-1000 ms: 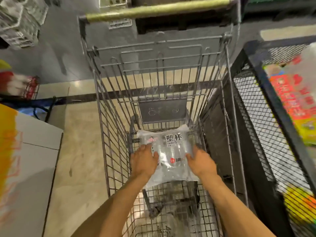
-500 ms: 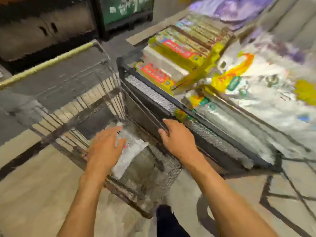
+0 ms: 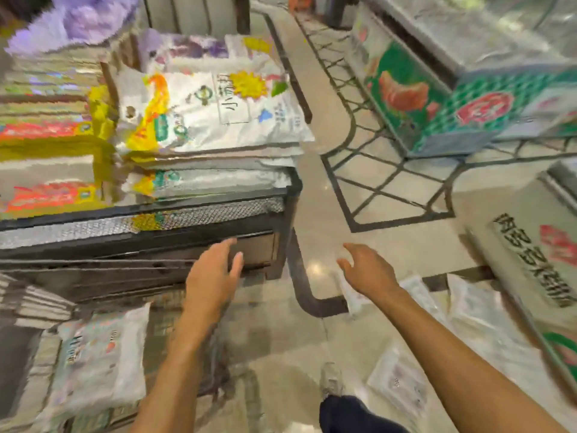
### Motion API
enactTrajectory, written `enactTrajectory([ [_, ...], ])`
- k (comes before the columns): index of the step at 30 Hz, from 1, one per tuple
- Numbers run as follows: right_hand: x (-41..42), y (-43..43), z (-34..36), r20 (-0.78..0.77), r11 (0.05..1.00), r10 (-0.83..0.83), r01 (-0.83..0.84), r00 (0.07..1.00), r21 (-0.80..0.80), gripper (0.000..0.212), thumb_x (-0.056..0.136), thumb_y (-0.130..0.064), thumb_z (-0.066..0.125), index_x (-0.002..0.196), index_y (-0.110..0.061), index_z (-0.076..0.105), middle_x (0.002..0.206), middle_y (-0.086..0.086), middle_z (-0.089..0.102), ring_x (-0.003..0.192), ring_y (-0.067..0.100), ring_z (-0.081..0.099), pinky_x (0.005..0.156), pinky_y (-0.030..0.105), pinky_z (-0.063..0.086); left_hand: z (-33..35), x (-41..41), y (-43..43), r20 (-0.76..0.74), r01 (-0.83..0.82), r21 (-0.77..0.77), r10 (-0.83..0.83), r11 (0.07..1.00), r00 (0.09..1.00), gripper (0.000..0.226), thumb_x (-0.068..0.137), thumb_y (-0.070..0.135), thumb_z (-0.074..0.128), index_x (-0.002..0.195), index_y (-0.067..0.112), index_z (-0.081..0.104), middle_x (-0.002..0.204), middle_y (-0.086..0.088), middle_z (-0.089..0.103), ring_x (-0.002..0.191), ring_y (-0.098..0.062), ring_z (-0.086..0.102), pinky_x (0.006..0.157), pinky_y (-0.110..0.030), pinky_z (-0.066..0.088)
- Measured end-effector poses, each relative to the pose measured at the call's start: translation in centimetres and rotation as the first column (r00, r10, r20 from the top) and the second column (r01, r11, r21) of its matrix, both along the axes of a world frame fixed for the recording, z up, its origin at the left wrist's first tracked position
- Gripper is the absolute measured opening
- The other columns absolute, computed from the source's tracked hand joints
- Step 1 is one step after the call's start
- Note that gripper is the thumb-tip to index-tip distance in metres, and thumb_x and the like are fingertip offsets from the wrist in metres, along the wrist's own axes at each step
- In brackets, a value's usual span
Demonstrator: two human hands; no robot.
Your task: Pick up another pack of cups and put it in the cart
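Fingers of both the left hand (image 3: 215, 278) and right hand (image 3: 367, 270) are spread and hold nothing; the nearest stacked white bags (image 3: 215, 120) lie untouched on the display bin (image 3: 140, 242), so any pick-up seems not yet begun.

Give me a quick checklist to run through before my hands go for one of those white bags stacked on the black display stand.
1. Left hand free: ok, fingers relaxed, holding nothing, in front of the black display stand.
2. Right hand free: ok, open, above the floor.
3. Top white bag reachable: ok, nothing lies on it.
4. Stack stable: cannot tell, the picture is blurred.
5. Footing: not ok, packets lie on the floor beside the shoe.
6. Aisle to the right of the stand: ok, bare tiles.
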State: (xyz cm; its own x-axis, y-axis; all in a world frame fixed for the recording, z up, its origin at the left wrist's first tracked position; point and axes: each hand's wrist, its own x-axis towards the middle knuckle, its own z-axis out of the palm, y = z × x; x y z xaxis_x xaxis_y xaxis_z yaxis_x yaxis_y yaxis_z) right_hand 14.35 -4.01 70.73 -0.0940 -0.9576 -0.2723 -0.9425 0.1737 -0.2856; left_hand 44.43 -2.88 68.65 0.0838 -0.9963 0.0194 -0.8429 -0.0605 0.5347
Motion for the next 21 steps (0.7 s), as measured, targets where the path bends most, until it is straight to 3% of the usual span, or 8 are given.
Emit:
enactTrajectory([
  [4, -7.9, 1.0, -1.5, 0.011, 0.981, -0.190, 0.189, 0.982, 0.040, 0.052, 0.102, -0.043, 0.046, 0.149, -0.022, 0.044, 0.148, 0.006, 0.052, 0.134, 0.028, 0.050, 0.106, 0.038, 0.042, -0.2, -9.7, -5.3, 0.086, 0.269, 0.048, -0.272, 0.962, 0.958, 0.039, 0.100, 0.036, 0.052, 0.135, 0.018, 0.057, 0.123, -0.009, 0.066, 0.109, -0.032, 0.063, 0.088, -0.044, 0.052],
  [8, -15.7, 2.1, -4.7, 0.037, 0.927, -0.371, 0.368, 0.928, 0.068, 0.051, 0.102, -0.043, 0.048, 0.147, -0.021, 0.047, 0.141, 0.007, 0.059, 0.128, 0.028, 0.055, 0.099, 0.039, 0.047, -2.3, -20.2, -9.8, 0.100, 0.431, 0.116, -0.442, 0.895, 0.891, 0.044, 0.103, 0.038, 0.048, 0.140, 0.016, 0.054, 0.132, -0.009, 0.063, 0.117, -0.032, 0.061, 0.092, -0.042, 0.049],
  [12, -22.0, 1.9, -9.0, 0.046, 0.873, -0.483, 0.477, 0.874, 0.100, 0.046, 0.102, -0.040, 0.046, 0.143, -0.019, 0.051, 0.136, 0.009, 0.062, 0.123, 0.030, 0.058, 0.096, 0.042, 0.050, -5.4, -29.6, -11.6, 0.125, 0.455, 0.208, -0.485, 0.866, 0.866, 0.047, 0.104, 0.042, 0.044, 0.145, 0.019, 0.048, 0.142, -0.006, 0.058, 0.123, -0.028, 0.058, 0.100, -0.044, 0.049],
  [17, -29.0, -1.2, -15.8, 0.040, 0.803, -0.583, 0.567, 0.812, 0.183, 0.049, 0.101, -0.037, 0.049, 0.144, -0.015, 0.051, 0.138, 0.011, 0.060, 0.123, 0.031, 0.058, 0.097, 0.042, 0.047, -11.3, -38.2, -15.1, 0.204, 0.440, 0.310, -0.511, 0.843, 0.835, 0.044, 0.101, 0.044, 0.045, 0.140, 0.024, 0.053, 0.131, 0.000, 0.064, 0.109, -0.024, 0.064, 0.092, -0.040, 0.053],
  [21, -34.3, -4.5, -22.3, -0.016, 0.763, -0.607, 0.588, 0.795, 0.268, 0.049, 0.101, -0.040, 0.048, 0.141, -0.012, 0.051, 0.130, 0.012, 0.063, 0.117, 0.033, 0.060, 0.091, 0.042, 0.048, -17.8, -43.6, -20.8, 0.270, 0.429, 0.421, -0.562, 0.799, 0.782, 0.044, 0.102, 0.043, 0.045, 0.140, 0.022, 0.052, 0.133, -0.003, 0.063, 0.116, -0.028, 0.061, 0.096, -0.044, 0.051],
])
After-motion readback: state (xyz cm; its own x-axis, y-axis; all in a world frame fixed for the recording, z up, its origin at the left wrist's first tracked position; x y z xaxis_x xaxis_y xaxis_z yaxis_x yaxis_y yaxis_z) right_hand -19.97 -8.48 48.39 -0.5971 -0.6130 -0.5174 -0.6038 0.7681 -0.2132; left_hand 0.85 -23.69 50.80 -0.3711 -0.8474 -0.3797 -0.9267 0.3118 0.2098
